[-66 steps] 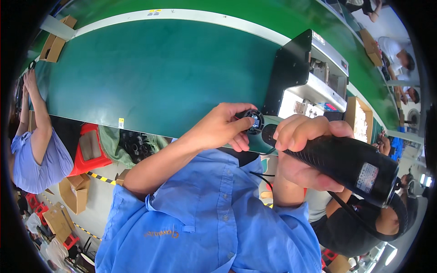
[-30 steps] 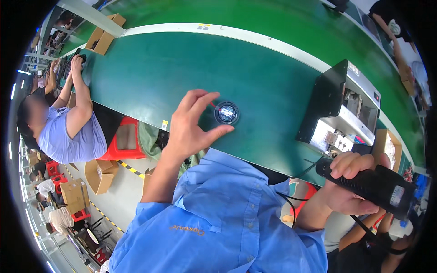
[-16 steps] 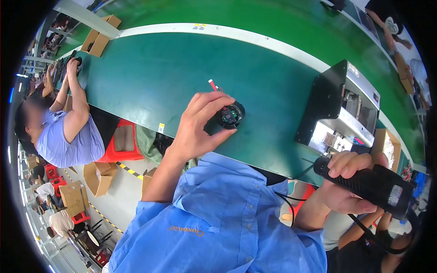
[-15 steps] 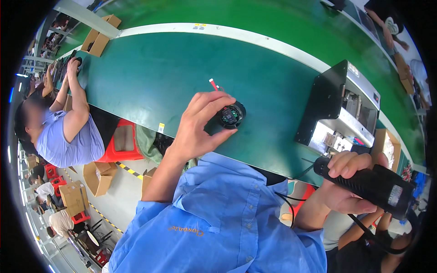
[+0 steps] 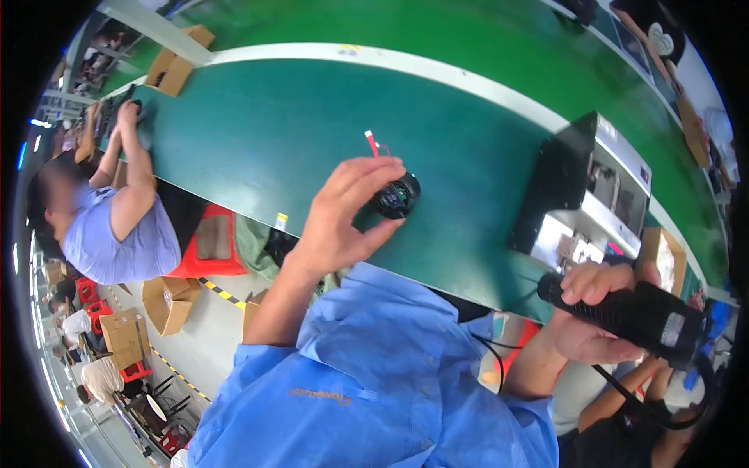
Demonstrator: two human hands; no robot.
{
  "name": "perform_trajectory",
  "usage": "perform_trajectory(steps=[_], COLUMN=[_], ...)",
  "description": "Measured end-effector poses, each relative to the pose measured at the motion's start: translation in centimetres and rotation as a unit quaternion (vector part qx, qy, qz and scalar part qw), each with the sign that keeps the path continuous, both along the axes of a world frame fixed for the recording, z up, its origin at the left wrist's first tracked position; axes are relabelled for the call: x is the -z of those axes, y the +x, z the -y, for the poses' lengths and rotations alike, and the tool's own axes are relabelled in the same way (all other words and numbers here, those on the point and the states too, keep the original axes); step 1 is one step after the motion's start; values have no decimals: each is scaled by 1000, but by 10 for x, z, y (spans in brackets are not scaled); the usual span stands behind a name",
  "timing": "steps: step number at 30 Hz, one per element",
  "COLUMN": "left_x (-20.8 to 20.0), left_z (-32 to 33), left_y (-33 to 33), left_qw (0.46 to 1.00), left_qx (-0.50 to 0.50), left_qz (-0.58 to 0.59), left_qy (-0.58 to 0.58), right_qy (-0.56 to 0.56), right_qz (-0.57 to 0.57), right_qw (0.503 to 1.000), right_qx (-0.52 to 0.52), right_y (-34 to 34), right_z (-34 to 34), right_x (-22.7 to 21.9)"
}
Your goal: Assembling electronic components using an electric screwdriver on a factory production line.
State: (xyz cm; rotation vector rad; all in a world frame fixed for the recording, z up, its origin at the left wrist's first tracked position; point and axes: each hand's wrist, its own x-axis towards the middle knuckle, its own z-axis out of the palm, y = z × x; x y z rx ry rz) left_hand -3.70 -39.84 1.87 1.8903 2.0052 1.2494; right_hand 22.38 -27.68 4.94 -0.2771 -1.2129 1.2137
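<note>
On the green table, my left hand (image 5: 343,207) grips a round black housing (image 5: 399,195) between thumb and fingers. Its open face shows a circuit board with green parts, and a red wire lead (image 5: 371,143) with a white plug sticks out on the far side. At the right, my right hand (image 5: 593,320) is wrapped round a black electric screwdriver (image 5: 644,318), held off the table beyond its front edge. The tool's thin tip points left toward the table, apart from the housing. A black cable runs from its back end.
A black and silver machine (image 5: 581,187) stands on the table to the right, with an open carton (image 5: 663,261) beside it. Another carton (image 5: 170,72) sits at the far left corner. A co-worker in a light blue shirt (image 5: 121,238) works at the left, near a red stool (image 5: 212,242).
The view has shifted slightly, and the housing looks a little more tilted in my left hand. My right hand keeps the screwdriver in nearly the same place.
</note>
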Motion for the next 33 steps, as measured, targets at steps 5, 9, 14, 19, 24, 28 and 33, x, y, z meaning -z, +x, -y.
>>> perform_trajectory(steps=[5,9,14,19,24,28,33], left_x=[19,14,40,41,27,23,6], left_z=[4,-2,34,57,51,6,-44], left_y=[-67,-156,-262,-286,-239,-184,-84], left_qw=[982,936,905,856,852,940,978], left_qx=[-187,-339,-413,-456,-447,-267,-133], left_qz=[-27,-91,-74,-202,-257,-211,-159], left_qy=[-3,27,-61,-137,-89,-1,4], right_qy=[-11,-17,-71,-23,-2,-10,-37], right_qz=[25,24,44,4,68,47,43], right_qw=[999,999,995,998,997,998,997], right_qx=[21,35,-59,-61,-43,-29,-44], right_y=[5,13,14,12,14,14,2], right_z=[1,1,0,-4,-6,-4,-5], right_x=[5,2,12,18,30,15,0])
